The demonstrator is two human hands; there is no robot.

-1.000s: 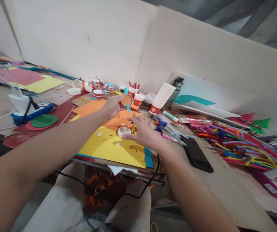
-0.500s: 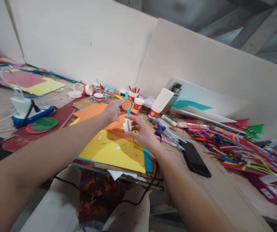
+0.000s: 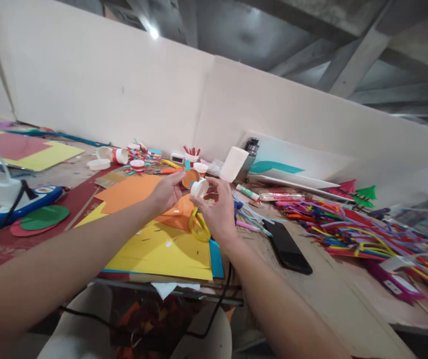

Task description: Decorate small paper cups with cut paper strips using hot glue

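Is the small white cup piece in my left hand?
No, the right hand holds the small white cup piece.

bright lamp (image 3: pixel 154 33) glaring overhead, dim ceiling (image 3: pixel 269 45), soft shadows on yellow paper (image 3: pixel 157 262), stretched edges, slight blur

With my left fingers (image 3: pixel 178 176) I hold an orange round piece (image 3: pixel 190 178) beside the short white cup piece (image 3: pixel 199 189) gripped in my right fingers (image 3: pixel 218 186), above a yellow sheet (image 3: pixel 161 262) and an orange sheet (image 3: pixel 131 192) on the desk (image 3: pixel 396 305), a black phone (image 3: pixel 290 248) lying to my right.
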